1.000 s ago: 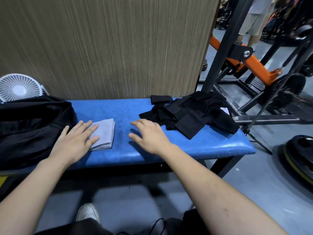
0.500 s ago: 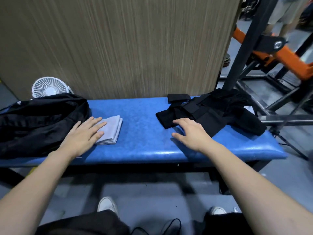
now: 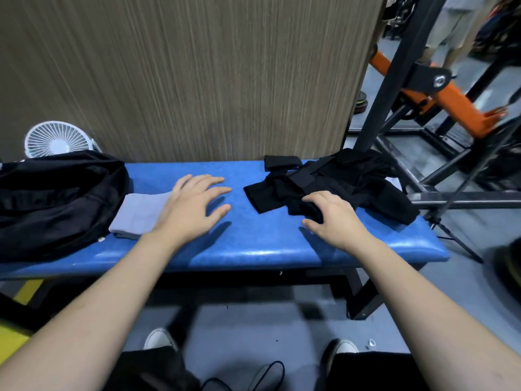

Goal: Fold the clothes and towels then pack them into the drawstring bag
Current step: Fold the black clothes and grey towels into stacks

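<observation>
Blue padding tops one gym bench [image 3: 253, 249], where we count one folded grey towel [image 3: 138, 213], one black bag [image 3: 56, 198] and one heap of black clothes [image 3: 338, 179]. Our left hand [image 3: 191, 210] hovers spread and empty; our right hand [image 3: 335, 218] curls onto the heap's near edge.

Two bare forearms, no sleeves, no watch, no rings or bands visible. Left hand [image 3: 194, 206] and right hand [image 3: 334, 218] bare, nails short and unpainted. Dark, near-black garment [image 3: 158, 371] over the lap at frame bottom, shorts or trousers unclear. Two light-coloured shoes, white toe caps: left shoe [image 3: 159, 338], right shoe [image 3: 342, 348]. Thin black cord [image 3: 269, 372] loops between the knees, origin unclear.
</observation>
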`<state>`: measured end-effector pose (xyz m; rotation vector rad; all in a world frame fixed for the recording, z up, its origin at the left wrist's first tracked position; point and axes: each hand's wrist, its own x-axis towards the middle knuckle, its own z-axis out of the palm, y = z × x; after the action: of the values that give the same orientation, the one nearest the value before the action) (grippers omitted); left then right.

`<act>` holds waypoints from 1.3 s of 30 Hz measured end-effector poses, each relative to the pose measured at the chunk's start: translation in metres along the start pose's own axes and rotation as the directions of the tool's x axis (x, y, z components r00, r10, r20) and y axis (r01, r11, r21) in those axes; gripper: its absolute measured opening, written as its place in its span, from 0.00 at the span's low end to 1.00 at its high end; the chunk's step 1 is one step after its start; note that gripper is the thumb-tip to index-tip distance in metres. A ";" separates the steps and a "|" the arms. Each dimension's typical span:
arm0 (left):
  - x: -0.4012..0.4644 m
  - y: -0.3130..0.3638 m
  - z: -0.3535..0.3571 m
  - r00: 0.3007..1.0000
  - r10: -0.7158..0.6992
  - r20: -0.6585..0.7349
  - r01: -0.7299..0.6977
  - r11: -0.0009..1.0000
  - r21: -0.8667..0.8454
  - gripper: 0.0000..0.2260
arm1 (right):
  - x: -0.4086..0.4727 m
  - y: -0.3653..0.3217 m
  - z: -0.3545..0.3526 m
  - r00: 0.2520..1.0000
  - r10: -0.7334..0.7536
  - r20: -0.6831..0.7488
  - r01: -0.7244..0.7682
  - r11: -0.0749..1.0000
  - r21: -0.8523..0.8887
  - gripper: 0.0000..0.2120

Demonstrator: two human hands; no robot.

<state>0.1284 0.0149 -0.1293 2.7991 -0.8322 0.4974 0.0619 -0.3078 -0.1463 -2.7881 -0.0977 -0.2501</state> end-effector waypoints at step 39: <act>0.059 0.155 0.055 0.997 0.011 0.080 0.039 0.797 -0.602 0.08 | -0.027 0.029 -0.031 0.968 0.251 0.030 -0.247 0.914 0.323 0.19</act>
<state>0.1028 -0.1572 -0.1473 2.2315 -0.8059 0.0799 0.0334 -0.3462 -0.1316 -2.4375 0.2026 -0.1682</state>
